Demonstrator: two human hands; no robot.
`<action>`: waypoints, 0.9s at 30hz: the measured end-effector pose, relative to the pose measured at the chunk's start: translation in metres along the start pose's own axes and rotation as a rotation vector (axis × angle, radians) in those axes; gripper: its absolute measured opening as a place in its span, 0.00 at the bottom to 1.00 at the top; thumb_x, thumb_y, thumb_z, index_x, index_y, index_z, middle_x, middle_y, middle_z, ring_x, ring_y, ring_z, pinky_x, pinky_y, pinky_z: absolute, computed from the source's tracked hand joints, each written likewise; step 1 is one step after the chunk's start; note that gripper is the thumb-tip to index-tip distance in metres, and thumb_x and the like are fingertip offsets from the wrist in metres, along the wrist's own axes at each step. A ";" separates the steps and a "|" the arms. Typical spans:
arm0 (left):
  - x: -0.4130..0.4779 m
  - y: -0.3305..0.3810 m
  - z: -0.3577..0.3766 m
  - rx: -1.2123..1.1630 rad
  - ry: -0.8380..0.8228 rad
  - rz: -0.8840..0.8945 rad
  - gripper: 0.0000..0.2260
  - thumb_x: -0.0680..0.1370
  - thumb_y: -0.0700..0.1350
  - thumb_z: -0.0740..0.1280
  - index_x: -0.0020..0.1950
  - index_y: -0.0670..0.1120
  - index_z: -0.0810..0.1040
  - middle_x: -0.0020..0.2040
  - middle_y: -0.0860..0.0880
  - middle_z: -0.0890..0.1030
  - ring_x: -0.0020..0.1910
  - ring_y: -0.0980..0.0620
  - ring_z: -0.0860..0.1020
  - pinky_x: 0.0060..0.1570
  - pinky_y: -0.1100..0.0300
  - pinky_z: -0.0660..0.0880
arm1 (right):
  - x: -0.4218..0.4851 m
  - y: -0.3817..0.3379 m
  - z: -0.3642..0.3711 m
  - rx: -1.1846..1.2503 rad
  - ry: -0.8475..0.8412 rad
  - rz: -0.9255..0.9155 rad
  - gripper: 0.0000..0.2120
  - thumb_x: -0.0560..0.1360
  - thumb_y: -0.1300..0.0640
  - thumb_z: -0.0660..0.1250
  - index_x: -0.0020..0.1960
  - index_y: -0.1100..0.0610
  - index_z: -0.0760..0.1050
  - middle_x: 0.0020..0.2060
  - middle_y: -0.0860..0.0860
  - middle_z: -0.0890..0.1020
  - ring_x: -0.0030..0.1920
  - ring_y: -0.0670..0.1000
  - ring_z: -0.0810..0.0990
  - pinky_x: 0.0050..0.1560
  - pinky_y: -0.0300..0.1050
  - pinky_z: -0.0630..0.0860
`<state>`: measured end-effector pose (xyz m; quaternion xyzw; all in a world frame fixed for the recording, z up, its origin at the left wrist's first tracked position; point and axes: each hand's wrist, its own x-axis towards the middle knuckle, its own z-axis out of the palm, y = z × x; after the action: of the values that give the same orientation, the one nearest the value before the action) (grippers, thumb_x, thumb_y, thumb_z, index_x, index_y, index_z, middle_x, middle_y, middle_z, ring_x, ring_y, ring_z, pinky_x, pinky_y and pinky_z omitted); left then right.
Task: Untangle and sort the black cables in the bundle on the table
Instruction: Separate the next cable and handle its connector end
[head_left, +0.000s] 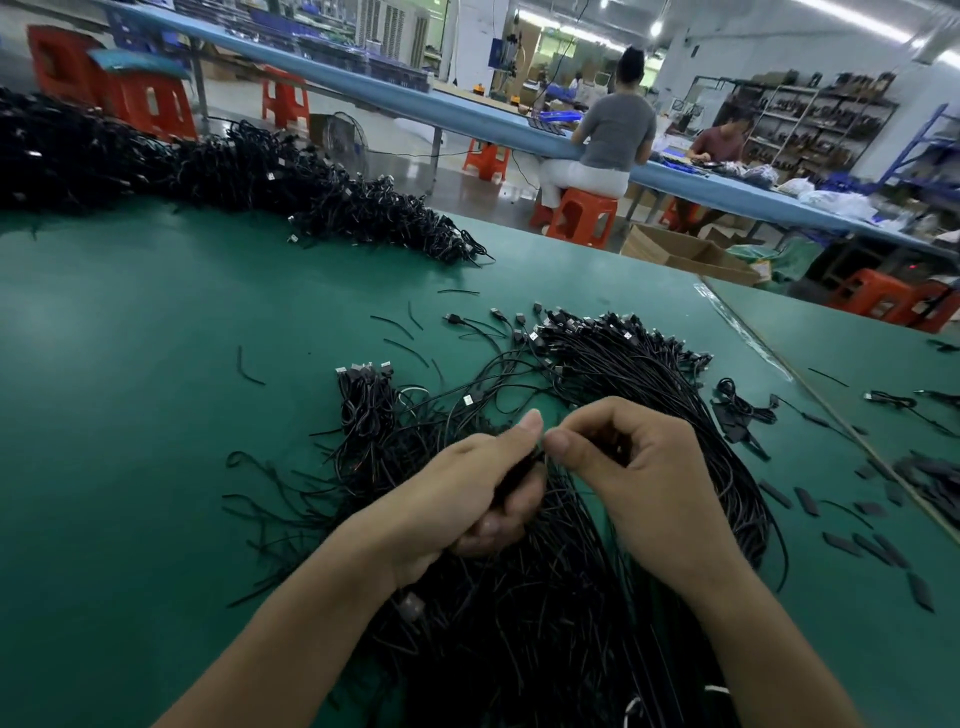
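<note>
Two bare hands over a bundle (519, 623) of thin black cables on a green table (130, 415), head view, looking down. Left hand (467, 488) on the bundle's middle, fingers curled round a clutch of its cables, thumb raised, probably to anchor the mass. Right hand (639, 467) just beside it, thumb and forefinger pinching one strand (535, 462) at the near-meeting of the thumbs, seemingly to draw it free of the tangle. Beyond the bundle to the right, a fanned sheaf (649, 364) with plugs lined up at the far end, likely already sorted. Beyond the bundle to the left, a small bunch (363, 400), plugs together. Far beyond the bundle, a long heap (208, 161) of more black cables, apparently waiting. Plenty left to untangle.
</note>
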<state>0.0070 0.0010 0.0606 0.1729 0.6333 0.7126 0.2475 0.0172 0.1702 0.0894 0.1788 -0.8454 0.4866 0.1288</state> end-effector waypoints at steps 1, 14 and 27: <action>-0.002 0.002 -0.001 -0.115 -0.058 -0.008 0.26 0.80 0.64 0.55 0.28 0.49 0.66 0.20 0.54 0.62 0.18 0.58 0.58 0.18 0.67 0.56 | 0.001 0.002 0.002 0.066 0.015 0.021 0.09 0.70 0.45 0.71 0.39 0.50 0.81 0.31 0.45 0.80 0.32 0.43 0.75 0.33 0.38 0.72; 0.011 -0.010 -0.001 -0.221 0.425 0.523 0.18 0.81 0.51 0.59 0.61 0.42 0.80 0.55 0.45 0.85 0.57 0.48 0.83 0.53 0.59 0.80 | -0.019 -0.001 0.023 -0.258 -0.363 0.095 0.10 0.82 0.54 0.62 0.45 0.53 0.79 0.34 0.48 0.78 0.30 0.44 0.72 0.30 0.37 0.66; -0.001 -0.007 0.002 0.218 0.047 0.071 0.25 0.84 0.57 0.53 0.33 0.49 0.77 0.24 0.51 0.72 0.22 0.55 0.67 0.25 0.65 0.65 | -0.015 -0.009 -0.010 -0.185 -0.128 -0.058 0.05 0.73 0.52 0.74 0.39 0.48 0.81 0.33 0.43 0.84 0.38 0.47 0.83 0.42 0.46 0.79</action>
<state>0.0098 0.0024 0.0539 0.2045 0.7062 0.6515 0.1867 0.0348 0.1775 0.0960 0.2214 -0.8875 0.3903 0.1046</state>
